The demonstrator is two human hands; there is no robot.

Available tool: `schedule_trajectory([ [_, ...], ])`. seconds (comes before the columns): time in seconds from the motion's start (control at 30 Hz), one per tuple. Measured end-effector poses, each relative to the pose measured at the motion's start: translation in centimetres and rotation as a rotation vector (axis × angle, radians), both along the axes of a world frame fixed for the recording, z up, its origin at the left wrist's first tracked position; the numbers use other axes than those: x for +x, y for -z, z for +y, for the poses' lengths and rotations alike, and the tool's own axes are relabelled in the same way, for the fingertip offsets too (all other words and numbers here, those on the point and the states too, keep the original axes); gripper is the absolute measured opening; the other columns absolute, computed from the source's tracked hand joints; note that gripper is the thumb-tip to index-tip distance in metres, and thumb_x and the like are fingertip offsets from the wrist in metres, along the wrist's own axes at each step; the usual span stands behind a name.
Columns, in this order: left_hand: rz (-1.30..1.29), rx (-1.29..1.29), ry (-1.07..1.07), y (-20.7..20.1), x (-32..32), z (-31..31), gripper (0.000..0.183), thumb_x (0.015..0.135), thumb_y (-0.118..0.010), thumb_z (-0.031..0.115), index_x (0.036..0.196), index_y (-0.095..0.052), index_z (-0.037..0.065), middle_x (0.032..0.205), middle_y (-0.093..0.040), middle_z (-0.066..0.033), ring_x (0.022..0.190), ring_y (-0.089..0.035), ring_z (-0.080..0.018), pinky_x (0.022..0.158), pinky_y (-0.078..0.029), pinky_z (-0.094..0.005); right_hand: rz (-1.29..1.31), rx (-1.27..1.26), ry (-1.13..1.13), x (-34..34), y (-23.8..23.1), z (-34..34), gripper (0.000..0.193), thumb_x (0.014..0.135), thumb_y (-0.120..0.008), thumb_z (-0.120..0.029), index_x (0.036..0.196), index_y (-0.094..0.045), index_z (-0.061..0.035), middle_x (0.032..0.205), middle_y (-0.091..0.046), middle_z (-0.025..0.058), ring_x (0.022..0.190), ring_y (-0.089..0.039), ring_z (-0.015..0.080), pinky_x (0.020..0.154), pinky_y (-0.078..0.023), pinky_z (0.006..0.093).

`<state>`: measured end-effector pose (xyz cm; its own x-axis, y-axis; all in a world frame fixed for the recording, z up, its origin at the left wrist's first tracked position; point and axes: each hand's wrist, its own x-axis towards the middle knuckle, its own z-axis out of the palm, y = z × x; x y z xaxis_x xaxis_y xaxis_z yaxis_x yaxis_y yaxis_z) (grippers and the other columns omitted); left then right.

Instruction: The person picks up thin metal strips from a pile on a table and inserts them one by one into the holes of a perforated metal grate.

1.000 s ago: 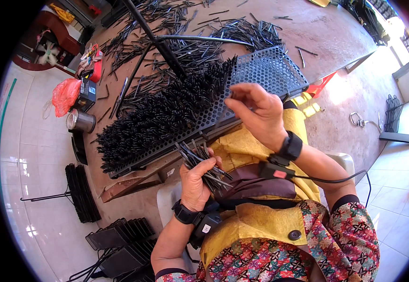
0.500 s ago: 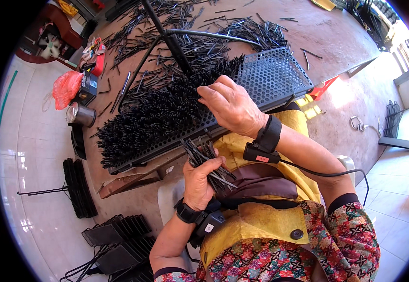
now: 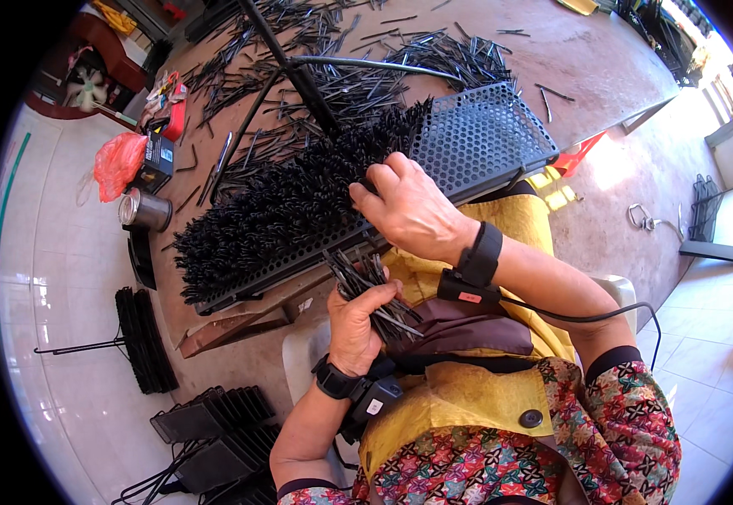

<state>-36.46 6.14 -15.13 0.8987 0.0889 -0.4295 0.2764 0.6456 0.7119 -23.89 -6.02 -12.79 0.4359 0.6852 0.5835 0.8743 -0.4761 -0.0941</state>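
A long black perforated board (image 3: 488,126) lies tilted across the near edge of the table, its left and middle part packed with black bristle tufts (image 3: 274,202). Its right part shows bare holes. My right hand (image 3: 413,206) is closed over the board's near edge, fingers curled against the tufts. Whatever its fingertips pinch is hidden. Below the board, above my lap, my left hand (image 3: 354,328) grips a bundle of thin black strips (image 3: 365,276), thumb across them, their ends fanning out both ways.
Loose black strips (image 3: 358,84) cover the table (image 3: 585,63) behind a black metal frame (image 3: 303,80). A tin can (image 3: 145,209), a dark box (image 3: 156,160) and a red plastic bag (image 3: 119,166) stand at its left edge. Black brush heads (image 3: 146,337) and black boards (image 3: 215,417) lie lower left.
My right hand has come down a little toward the board's near edge, its fingers more curled. My left hand and its bundle have hardly moved.
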Motion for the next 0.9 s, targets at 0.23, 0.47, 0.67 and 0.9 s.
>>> schedule_trajectory([
  [0.23, -0.056, 0.076, 0.071, -0.5, -0.1, -0.2, 0.025, 0.074, -0.058, -0.007, 0.097, -0.057, 0.000, 0.085, -0.061, -0.0071, 0.076, -0.062, -0.0194, 0.066, -0.054, -0.0321, 0.794, 0.368, -0.130, -4.3, 0.7, -1.9, 0.023, 0.072, -0.069, -0.007, 0.091, -0.061, 0.0027, 0.072, -0.059, 0.0136, 0.066, -0.059, 0.0273, 0.059, -0.048, 0.0342],
  [0.47, 0.011, -0.029, 0.005, -1.0, 0.1, -0.8, 0.023, 0.073, -0.059, -0.010, 0.094, -0.055, -0.002, 0.085, -0.060, -0.0091, 0.072, -0.063, -0.0218, 0.065, -0.056, -0.0353, 1.159, 0.570, 0.035, -4.1, -0.9, -3.4, 0.012, 0.073, -0.067, -0.001, 0.085, -0.063, 0.0015, 0.072, -0.064, 0.0044, 0.066, -0.058, 0.0064, 0.058, -0.048, 0.0215],
  [0.67, -0.043, 0.009, 0.086, -0.2, 0.0, -0.4, 0.026, 0.075, -0.057, -0.007, 0.099, -0.053, 0.002, 0.086, -0.058, -0.0101, 0.074, -0.060, -0.0229, 0.066, -0.055, -0.0405, 0.458, 0.859, 0.085, 0.5, -1.5, -2.7, 0.013, 0.071, -0.068, -0.001, 0.082, -0.061, -0.0006, 0.071, -0.061, 0.0087, 0.058, -0.059, 0.0164, 0.053, -0.047, 0.0262],
  [0.9, -0.022, 0.008, 0.102, -0.7, -0.1, -0.4, 0.028, 0.074, -0.057, -0.007, 0.100, -0.053, 0.001, 0.083, -0.058, -0.0109, 0.070, -0.059, -0.0224, 0.062, -0.054, -0.0382, 0.214, 0.786, 0.006, 1.6, -0.5, -0.7, 0.017, 0.068, -0.066, 0.005, 0.082, -0.058, -0.0006, 0.081, -0.058, 0.0111, 0.074, -0.056, 0.0291, 0.063, -0.047, 0.0343],
])
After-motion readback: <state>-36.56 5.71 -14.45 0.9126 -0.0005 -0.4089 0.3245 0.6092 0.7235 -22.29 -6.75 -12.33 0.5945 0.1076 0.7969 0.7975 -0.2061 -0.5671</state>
